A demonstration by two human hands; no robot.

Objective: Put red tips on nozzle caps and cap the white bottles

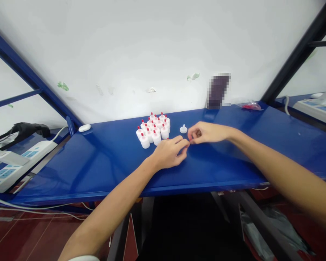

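My left hand (171, 151) is closed in a pinch low over the blue table, its fingertips meeting those of my right hand (202, 132). That right hand is curled too, thumb and fingers pressed together. Whatever sits between the fingertips is too small or hidden to name. Just left of my right hand, a white nozzle cap (183, 128) stands on the table with its tip up. Several small white squeeze bottles (157, 137) with red tips stand upright in a tight cluster behind and left of my left hand, which partly hides the nearest one.
The blue table (103, 163) runs up to a white wall. A plastic bag with red pieces (251, 106) lies at the back right, near a pixelated dark object (217, 91). A white oval object (84, 127) sits at the left; a power strip (24, 161) lies beyond.
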